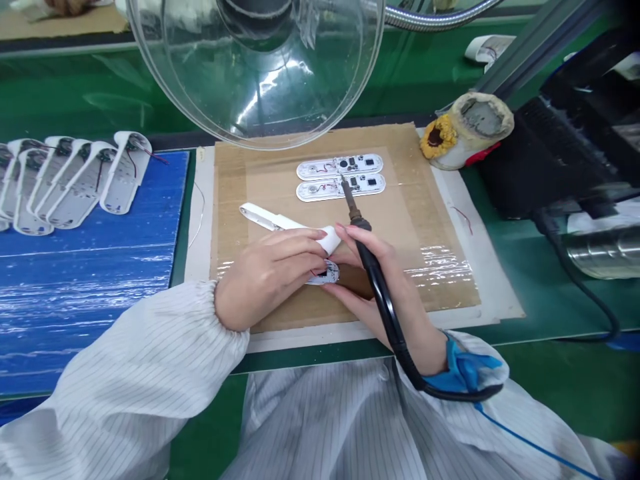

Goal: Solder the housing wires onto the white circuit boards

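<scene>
Head view: a green bench (545, 297) carries a white sheet (497, 300), with a cardboard sheet (280, 167) laid on top as the work surface. At the left, a blue sheet (100, 287) bears a row of white shells (90, 190) with thin wires. At the right stand a cup-shaped holder (445, 157) with a yellow ring-shaped pad (440, 137), a black unit (525, 160) and a metal cylinder (607, 252).

The white housing (280, 220) lies at the middle of the cardboard, its centre hidden beneath the left hand (277, 267), whose curled fingers clasp it from above. A circuit board (330, 272) shows only its right end under that hand. The right hand (410, 313) grips a soldering iron (373, 267); its upper fingertips meet the housing's right end. The exact finger placement behind the handle cannot be told. The iron's tip overlaps the lower loose board (327, 189) in view; contact cannot be confirmed. The upper loose board (340, 167) lies just beside it. A clear round shield (260, 87) is cut off at the top edge.

Materials: smooth, elongated white housing with a rounded end; white boards with rounded ends and dark components; glossy tape across the cardboard; ribbed metal hose (440, 17); striped, gathered fabric sleeves (150, 353).
</scene>
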